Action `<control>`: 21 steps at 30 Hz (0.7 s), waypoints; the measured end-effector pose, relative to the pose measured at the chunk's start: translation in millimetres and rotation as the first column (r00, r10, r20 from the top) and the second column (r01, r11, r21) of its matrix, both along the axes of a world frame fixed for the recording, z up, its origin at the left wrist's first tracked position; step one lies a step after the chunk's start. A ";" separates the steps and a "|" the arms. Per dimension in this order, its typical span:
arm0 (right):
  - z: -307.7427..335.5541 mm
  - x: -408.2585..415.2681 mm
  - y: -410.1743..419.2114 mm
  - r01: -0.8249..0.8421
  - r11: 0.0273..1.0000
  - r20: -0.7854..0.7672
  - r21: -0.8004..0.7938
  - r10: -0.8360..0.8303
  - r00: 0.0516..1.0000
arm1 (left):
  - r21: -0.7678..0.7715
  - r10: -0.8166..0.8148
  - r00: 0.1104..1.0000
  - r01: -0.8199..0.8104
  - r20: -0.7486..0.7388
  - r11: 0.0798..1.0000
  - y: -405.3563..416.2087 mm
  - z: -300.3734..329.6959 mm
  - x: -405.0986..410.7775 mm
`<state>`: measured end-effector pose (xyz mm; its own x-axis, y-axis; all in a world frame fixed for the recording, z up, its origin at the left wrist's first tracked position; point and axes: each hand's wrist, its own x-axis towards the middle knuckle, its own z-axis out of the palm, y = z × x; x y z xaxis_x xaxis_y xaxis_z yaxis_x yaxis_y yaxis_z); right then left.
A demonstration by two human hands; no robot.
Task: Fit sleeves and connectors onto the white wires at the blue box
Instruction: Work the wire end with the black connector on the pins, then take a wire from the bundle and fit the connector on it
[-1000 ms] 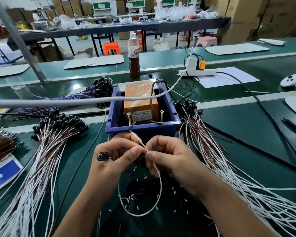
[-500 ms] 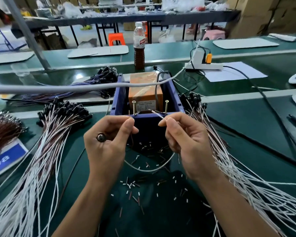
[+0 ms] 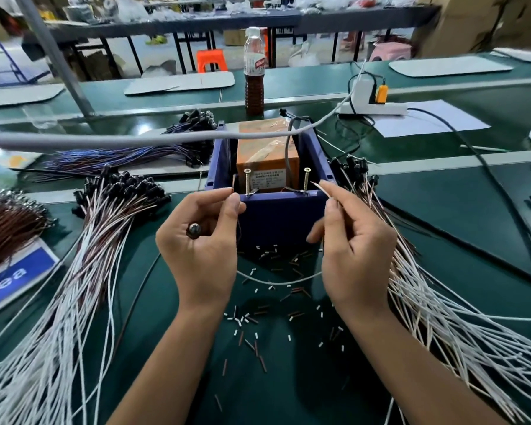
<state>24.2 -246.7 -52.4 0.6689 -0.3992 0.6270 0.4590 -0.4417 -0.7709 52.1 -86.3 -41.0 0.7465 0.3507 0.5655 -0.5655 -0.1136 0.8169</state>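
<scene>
Hands up at the near wall of the square blue plastic box [image 3: 281,216], one thin white wire [image 3: 276,282] strung between them and sagging in a loose arc above the green tabletop [image 3: 288,378]. Left hand [image 3: 200,243] pinches one end between thumb and forefinger by the box rim, with a small round black connector [image 3: 193,230] tucked against its curled fingers. Right hand [image 3: 354,250] pinches the other end, its bare tip poking up toward one of two upright brass screws [image 3: 306,179] on the rim.

That droop says it all: featherlight and floppy, so I'd grip close behind the tip, where a short stub stays stiff enough to aim. Those tiny white and brown sleeve pieces [image 3: 252,320] scattered below look fiddly and easy to fumble.

Harder to call: whether a sleeve already sits on either end, since fingers cover both. The screw bases and the tip's bare strands are too small to read.
</scene>
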 end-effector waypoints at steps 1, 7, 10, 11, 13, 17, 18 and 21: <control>0.0 -0.3 0.3 0.003 1.000 0.002 -0.008 -0.003 1.000 | -0.006 -0.004 1.000 0.004 0.004 1.000 -0.1 -0.4 0.0; 1.7 -1.7 3.0 -0.010 0.999 0.004 -0.032 0.010 1.000 | -0.011 -0.018 1.000 0.018 -0.013 1.000 -1.5 0.3 -1.2; 1.7 -2.6 4.9 -0.016 0.999 0.003 -0.030 0.016 1.000 | 0.031 -0.032 0.999 0.033 -0.022 0.999 -3.2 0.6 -4.5; 1.6 -3.0 5.1 -0.016 1.000 0.003 -0.026 0.017 1.000 | 0.045 -0.033 0.999 0.034 -0.025 0.998 -3.9 0.7 -5.7; 1.7 -3.4 4.5 -0.019 1.000 0.002 -0.019 0.019 1.000 | 0.051 -0.026 0.999 0.028 -0.038 0.998 -4.0 1.6 -7.1; 2.0 -3.1 3.4 0.000 0.999 0.014 -0.041 0.000 1.000 | 0.093 0.035 0.998 -0.029 -0.060 0.995 -3.8 3.9 -7.1; 2.1 -2.9 3.6 0.005 0.999 0.017 -0.043 -0.004 1.000 | 0.093 0.041 0.997 -0.036 -0.061 0.995 -4.5 4.8 -7.2; 1.2 -2.4 2.6 0.014 1.000 0.015 -0.028 -0.014 1.000 | 0.091 0.049 0.997 -0.044 -0.051 0.995 -6.8 7.1 -7.8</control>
<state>21.8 -244.1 -51.2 0.6540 -0.3906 0.6478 0.4637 -0.4696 -0.7513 44.3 -93.1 -33.9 0.7604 0.3353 0.5562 -0.5138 -0.2133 0.8310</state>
